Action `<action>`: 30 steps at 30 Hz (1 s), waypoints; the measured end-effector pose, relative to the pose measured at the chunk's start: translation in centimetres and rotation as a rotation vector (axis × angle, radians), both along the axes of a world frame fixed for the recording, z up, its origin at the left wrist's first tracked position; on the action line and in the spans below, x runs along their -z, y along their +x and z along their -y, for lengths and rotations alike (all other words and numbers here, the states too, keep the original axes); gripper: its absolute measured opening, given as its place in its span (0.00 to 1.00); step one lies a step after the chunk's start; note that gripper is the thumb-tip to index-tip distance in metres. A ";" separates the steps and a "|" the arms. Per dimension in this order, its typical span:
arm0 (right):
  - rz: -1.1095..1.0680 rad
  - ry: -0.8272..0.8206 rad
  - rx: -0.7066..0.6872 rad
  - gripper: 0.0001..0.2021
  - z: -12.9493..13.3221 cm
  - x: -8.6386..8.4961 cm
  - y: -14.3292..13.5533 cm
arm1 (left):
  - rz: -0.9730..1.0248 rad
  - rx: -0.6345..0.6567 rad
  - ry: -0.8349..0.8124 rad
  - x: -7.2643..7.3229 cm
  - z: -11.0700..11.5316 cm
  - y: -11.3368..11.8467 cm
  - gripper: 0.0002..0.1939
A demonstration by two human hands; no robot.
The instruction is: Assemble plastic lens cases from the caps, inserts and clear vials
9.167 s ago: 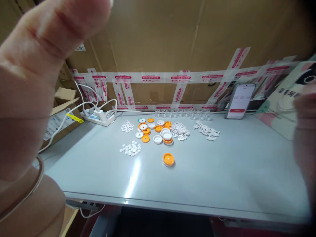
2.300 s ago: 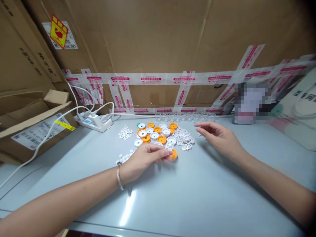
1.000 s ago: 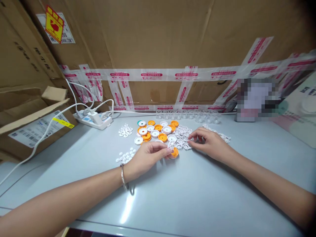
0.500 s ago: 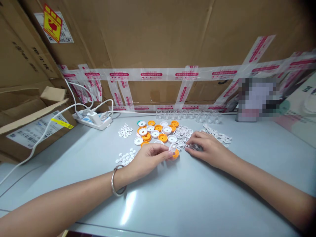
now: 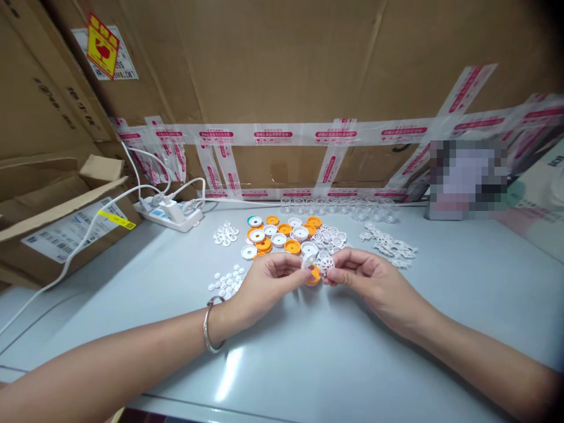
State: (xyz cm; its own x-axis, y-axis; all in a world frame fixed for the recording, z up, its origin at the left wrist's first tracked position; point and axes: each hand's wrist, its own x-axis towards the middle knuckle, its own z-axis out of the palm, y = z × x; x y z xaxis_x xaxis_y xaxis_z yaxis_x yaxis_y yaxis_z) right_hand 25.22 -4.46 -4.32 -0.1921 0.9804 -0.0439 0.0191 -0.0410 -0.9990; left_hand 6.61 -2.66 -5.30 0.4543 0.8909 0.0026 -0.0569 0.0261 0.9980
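Observation:
My left hand (image 5: 267, 283) pinches a small assembly with an orange round cap (image 5: 314, 275) and a whitish, partly clear piece (image 5: 309, 260) on it. Between the thumb and fingers of my right hand (image 5: 372, 281) is a white openwork disc (image 5: 326, 262), held up close beside that assembly. Whether the two pieces touch, I cannot tell. Just behind lie a pile of white openwork discs (image 5: 329, 238) and a cluster of orange and white round caps, among them an orange cap (image 5: 292, 247) and a white cap (image 5: 278, 239).
Small white discs (image 5: 227, 282) and white knobbed pieces (image 5: 226, 234) lie at left. Clear cups (image 5: 311, 206) line the back; white lattice strips (image 5: 390, 244) lie at right. A power strip (image 5: 170, 214), an open carton (image 5: 66, 217) and a large taped box (image 5: 286, 70) border the table.
My right hand has lifted a white openwork disc off the pile's near edge and brought it left, beside the assembly in my left hand. My left hand keeps its hold. The view has shifted slightly.

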 end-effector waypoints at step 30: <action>0.118 0.256 0.195 0.10 0.1 0.4 -0.4 | -0.204 0.025 0.126 -0.7 0.5 0.1 0.13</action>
State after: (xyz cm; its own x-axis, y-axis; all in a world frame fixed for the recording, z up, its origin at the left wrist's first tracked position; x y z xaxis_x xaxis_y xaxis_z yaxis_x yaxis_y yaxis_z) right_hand 24.85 -4.57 -4.73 -0.0081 0.9803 0.1974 0.1517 0.1963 -0.9687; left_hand 6.67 -3.18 -4.63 0.4783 0.8780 0.0187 0.1451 -0.1001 0.9843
